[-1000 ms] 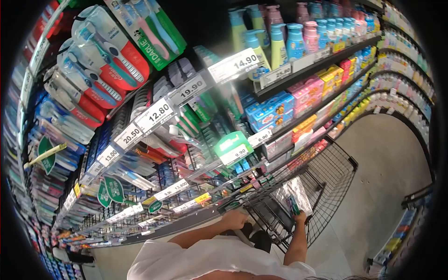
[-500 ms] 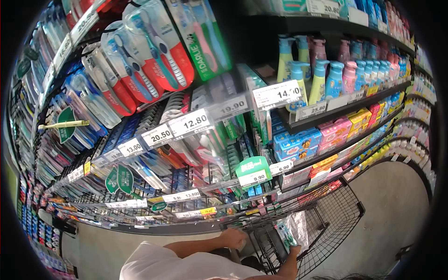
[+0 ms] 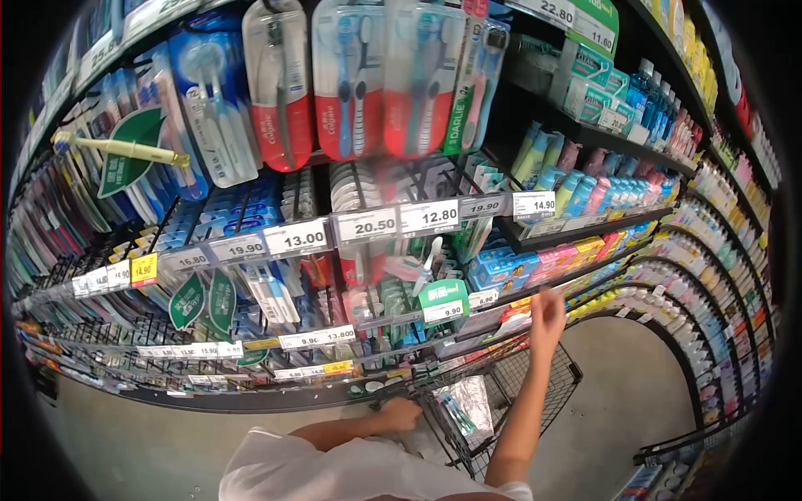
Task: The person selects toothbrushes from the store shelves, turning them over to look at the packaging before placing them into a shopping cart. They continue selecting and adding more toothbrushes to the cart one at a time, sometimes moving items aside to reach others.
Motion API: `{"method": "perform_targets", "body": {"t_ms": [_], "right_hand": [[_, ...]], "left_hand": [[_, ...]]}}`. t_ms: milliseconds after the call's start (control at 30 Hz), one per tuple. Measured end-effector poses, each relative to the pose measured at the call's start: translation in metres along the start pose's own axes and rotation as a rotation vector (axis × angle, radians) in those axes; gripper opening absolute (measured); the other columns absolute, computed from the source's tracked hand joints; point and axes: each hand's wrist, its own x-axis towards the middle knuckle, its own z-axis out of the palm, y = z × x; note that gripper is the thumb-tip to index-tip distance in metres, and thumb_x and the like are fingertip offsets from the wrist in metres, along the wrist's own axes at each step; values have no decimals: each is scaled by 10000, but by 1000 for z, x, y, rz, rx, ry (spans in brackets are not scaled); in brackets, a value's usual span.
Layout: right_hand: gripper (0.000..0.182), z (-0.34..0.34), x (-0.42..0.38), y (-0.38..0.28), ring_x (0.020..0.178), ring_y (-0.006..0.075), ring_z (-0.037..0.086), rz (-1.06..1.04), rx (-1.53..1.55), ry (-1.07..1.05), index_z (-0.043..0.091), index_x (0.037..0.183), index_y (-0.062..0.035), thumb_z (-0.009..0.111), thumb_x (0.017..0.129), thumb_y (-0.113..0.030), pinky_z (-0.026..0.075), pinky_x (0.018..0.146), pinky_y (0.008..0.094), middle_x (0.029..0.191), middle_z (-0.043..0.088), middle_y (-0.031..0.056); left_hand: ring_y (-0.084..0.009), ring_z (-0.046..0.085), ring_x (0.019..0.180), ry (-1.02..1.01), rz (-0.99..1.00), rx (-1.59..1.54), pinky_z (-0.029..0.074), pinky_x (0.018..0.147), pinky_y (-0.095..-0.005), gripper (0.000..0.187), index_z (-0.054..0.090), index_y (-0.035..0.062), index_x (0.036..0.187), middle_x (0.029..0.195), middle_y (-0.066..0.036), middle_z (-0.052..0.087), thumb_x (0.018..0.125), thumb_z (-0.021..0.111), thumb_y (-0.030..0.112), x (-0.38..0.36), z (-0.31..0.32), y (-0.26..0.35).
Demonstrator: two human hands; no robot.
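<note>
My left hand point(image 3: 401, 414) is closed at the near left side of a black wire shopping cart point(image 3: 555, 392), apparently around its handle; the fingers are mostly hidden. My right hand point(image 3: 547, 312) is raised above the cart in front of the lower shelf, fingers loosely bent, with nothing visible in it. In the cart lie a toothbrush pack point(image 3: 455, 413) and a shiny silver package point(image 3: 478, 405), side by side. Nearest to my right hand are small boxes on the shelf and a 6.90 price tag point(image 3: 483, 299).
Hanging toothbrush packs point(image 3: 351, 83) fill the racks ahead, above a rail of price tags point(image 3: 376, 225). Pump bottles point(image 3: 576, 192) and blue boxes point(image 3: 497, 271) stand on shelves to the right. A curved shelf of bottles point(image 3: 693, 334) bounds the floor point(image 3: 614, 367).
My right hand has let go of the toothbrush pack in the cart and risen toward the shelf. My left hand stays by the cart. The view has turned right.
</note>
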Motion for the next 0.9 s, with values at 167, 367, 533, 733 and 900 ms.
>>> {"method": "perform_targets", "body": {"t_ms": [167, 367, 533, 733, 900], "right_hand": [[369, 77, 93, -149, 886, 168, 551, -294, 42, -36, 523, 1095, -11, 690, 780, -105, 462, 765, 288, 1035, 557, 95], [913, 160, 177, -172, 1011, 236, 538, -420, -90, -35, 226, 1365, -63, 799, 667, -193, 455, 782, 334, 1174, 501, 173], [874, 177, 184, -186, 887, 186, 561, 32, 326, -242, 294, 1304, -16, 822, 624, -167, 429, 677, 289, 1058, 567, 126], [549, 162, 179, -183, 806, 120, 573, 85, 304, -367, 486, 1132, -28, 785, 685, -137, 421, 672, 254, 933, 625, 57], [440, 152, 182, -169, 835, 114, 553, 152, 456, -496, 559, 1084, -58, 767, 716, -178, 389, 749, 244, 939, 622, 26]], "left_hand": [[-343, 648, 767, -7, 34, -33, 516, 671, -465, 248, 648, 44, 822, 809, -176, 660, 658, 543, 197, -3, -2, -7], [-347, 645, 776, 45, 62, -54, 513, 689, -466, 251, 649, 46, 828, 822, -183, 659, 656, 553, 201, -2, 16, -21], [-348, 644, 781, 81, 86, -75, 511, 699, -467, 245, 648, 44, 827, 822, -191, 654, 664, 559, 204, -4, 17, -27], [-336, 629, 700, 153, 149, -94, 499, 627, -469, 183, 611, 49, 752, 736, -162, 639, 698, 521, 199, -8, 16, -30], [-348, 638, 773, 67, 122, -104, 509, 692, -468, 228, 642, 39, 831, 828, -187, 651, 695, 557, 201, -8, 9, -29]]}}
